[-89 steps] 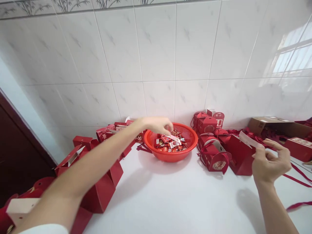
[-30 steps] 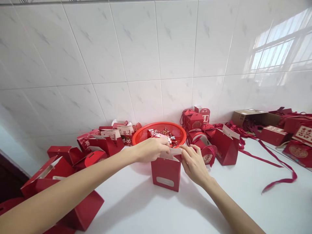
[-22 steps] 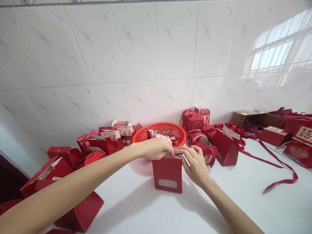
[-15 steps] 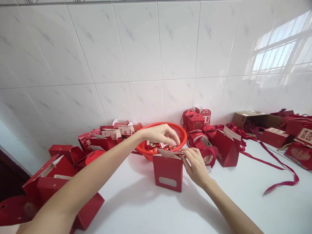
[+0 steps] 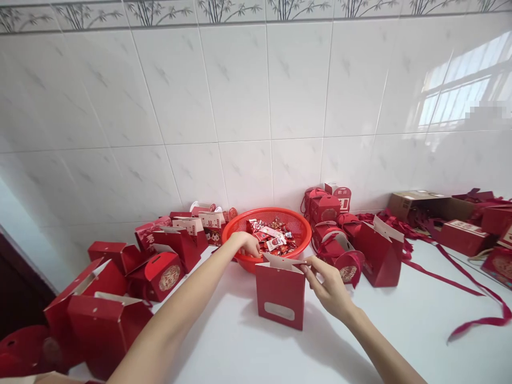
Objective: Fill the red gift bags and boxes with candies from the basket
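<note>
Left hand (image 5: 248, 244) moved off box top since half a second earlier, dropped into red basket (image 5: 240, 226), fingers curled down among wrapped candies (image 5: 272, 239); could not tell whether anything was gripped yet. Right hand (image 5: 328, 281) kept narrow pinch on right top flap of small red gift box (image 5: 280, 290), holding mouth open. Box stood upright on white counter (image 5: 360, 330), just in front of basket, touching or nearly touching its near rim. Head view tilted up slightly, more wall tile visible. Other folded red boxes (image 5: 106, 314) piled left, finished ones (image 5: 332, 213) and loose red ribbon (image 5: 476, 298) right, brown carton (image 5: 428, 205) at wall. Risks, as judged: box light and held by one flap only, so tug or bump from left forearm likely to tip it; flap pinch could crease or tear card; candies could spill over basket rim on the way out, or miss narrow box mouth; ribbon near right elbow could snag.
</note>
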`<state>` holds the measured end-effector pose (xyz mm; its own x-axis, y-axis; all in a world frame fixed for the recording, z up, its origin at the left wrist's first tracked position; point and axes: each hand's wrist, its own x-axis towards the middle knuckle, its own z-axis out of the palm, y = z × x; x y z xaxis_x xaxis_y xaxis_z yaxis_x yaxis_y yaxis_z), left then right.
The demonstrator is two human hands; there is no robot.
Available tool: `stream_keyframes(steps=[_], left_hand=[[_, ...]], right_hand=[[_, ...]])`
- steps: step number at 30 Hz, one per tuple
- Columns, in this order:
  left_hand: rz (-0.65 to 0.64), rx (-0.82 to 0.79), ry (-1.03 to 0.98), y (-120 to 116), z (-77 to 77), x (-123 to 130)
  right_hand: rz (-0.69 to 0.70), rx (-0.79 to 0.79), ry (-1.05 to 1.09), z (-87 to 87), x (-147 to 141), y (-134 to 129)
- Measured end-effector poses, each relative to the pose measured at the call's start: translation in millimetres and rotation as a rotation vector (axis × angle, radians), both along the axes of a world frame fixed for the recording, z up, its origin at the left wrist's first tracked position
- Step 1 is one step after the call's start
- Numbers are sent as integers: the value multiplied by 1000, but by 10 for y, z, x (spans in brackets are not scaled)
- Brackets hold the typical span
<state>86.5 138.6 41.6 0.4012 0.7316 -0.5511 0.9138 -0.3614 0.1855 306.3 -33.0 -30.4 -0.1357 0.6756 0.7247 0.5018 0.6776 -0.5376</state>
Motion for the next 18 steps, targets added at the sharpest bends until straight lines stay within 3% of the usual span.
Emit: stream_keyframes(steps=[4, 9, 13, 18], left_hand=[[-35, 55, 27, 42, -159, 36], [-65, 90, -27, 85, -232, -35], [-45, 88, -207, 93, -285, -86], [77, 91, -562, 68, -283, -38]], right_hand=[[3, -18, -5, 2, -1, -1], [0, -28, -14, 23, -2, -15], [2, -33, -19, 21, -3, -16], [-6, -52, -17, -2, -2, -8]])
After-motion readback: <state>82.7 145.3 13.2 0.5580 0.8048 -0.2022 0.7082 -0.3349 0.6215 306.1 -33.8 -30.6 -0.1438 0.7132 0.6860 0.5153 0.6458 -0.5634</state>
